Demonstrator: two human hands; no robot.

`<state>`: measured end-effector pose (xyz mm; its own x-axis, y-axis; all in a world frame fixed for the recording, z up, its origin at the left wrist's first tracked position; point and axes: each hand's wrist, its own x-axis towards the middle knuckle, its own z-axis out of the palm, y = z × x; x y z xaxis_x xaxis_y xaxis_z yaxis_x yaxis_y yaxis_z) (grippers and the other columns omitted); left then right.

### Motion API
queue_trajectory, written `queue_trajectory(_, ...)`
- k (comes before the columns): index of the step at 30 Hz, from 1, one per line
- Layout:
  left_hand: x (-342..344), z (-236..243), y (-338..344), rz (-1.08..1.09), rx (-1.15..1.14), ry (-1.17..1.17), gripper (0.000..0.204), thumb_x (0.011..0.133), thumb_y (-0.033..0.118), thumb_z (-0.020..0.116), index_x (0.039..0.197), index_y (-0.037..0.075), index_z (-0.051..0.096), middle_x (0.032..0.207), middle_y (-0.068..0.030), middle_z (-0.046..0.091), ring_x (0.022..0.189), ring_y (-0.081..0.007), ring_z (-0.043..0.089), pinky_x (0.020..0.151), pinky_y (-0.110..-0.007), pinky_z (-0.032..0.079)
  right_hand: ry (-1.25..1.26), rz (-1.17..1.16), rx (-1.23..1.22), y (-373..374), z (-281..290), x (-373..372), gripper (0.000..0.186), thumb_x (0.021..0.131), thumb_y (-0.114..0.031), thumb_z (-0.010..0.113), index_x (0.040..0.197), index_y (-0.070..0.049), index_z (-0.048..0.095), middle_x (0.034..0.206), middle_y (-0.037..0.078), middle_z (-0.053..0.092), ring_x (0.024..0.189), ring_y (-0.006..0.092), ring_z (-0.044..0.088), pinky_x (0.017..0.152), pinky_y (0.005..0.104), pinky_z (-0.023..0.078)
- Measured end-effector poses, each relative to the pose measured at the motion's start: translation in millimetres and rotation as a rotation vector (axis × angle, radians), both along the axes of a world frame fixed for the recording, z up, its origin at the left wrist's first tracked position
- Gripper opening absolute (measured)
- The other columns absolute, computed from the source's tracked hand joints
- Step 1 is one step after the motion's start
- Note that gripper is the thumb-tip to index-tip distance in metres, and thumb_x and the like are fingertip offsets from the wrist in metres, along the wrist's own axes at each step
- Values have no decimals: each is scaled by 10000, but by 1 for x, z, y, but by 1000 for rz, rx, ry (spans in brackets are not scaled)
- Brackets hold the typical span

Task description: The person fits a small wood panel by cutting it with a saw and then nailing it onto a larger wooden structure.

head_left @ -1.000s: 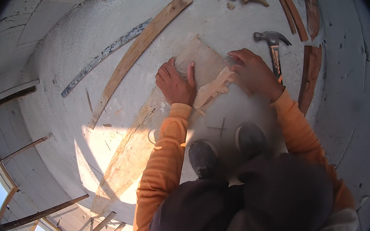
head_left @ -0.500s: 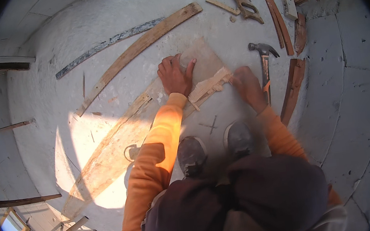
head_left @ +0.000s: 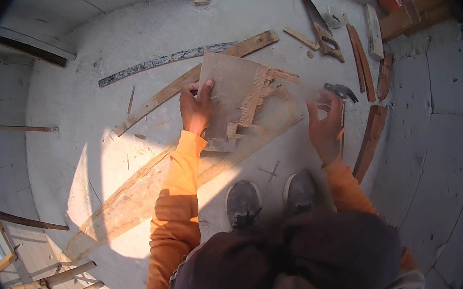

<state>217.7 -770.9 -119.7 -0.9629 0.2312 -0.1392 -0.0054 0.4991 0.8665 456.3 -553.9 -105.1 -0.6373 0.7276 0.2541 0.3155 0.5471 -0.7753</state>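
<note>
A squarish piece of thin plywood, its right edge torn and splintered, is tilted up off the long board. My left hand grips its left edge, the thumb on the face toward me. Under it, a long pale wooden board lies slanted across the floor, partly in sunlight. My right hand is apart from the plywood, fingers loosely curled with a gap to the thumb, and nothing shows in it. Right beside that hand lies a claw hammer, its handle mostly hidden behind the hand.
Beyond the plywood lie a narrow plank and a grey-stained strip. A handsaw rests at the far right, near reddish wood strips and a wood offcut. Small crossed sticks lie before my shoes.
The plywood piece has come up off the long board in my left hand, which moved left. My right hand has left the splintered edge and shifted right, toward the hammer. The view has shifted.
</note>
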Motion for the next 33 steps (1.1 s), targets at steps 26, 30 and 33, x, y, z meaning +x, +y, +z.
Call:
queue_trajectory(26, -40, 42, -159, 315, 183, 56, 526, 960, 235, 812, 1290, -1, 476, 1153, -158, 712, 1005, -173, 690, 863, -289, 533, -66, -22, 152, 132, -13, -104, 311, 1072, -286, 628, 1125, 18, 665, 842, 113, 691, 719, 210, 635, 681, 361, 516)
queue_trajectory(30, -57, 54, -165, 279, 255, 113, 480, 984, 188, 776, 1325, 32, 476, 1124, -145, 746, 998, -167, 725, 793, -296, 586, 165, -108, -132, 68, 26, -84, 334, 1073, -304, 641, 1121, 25, 666, 815, 40, 660, 719, 122, 589, 649, 293, 488)
queue_trajectory(33, -67, 58, -161, 286, 312, 82, 480, 986, 178, 771, 1337, 45, 471, 1142, -148, 743, 1007, -175, 727, 823, -308, 592, 406, 60, -212, 46, 13, -48, 345, 1067, -296, 656, 1136, 42, 665, 811, 36, 653, 718, 108, 585, 645, 275, 485)
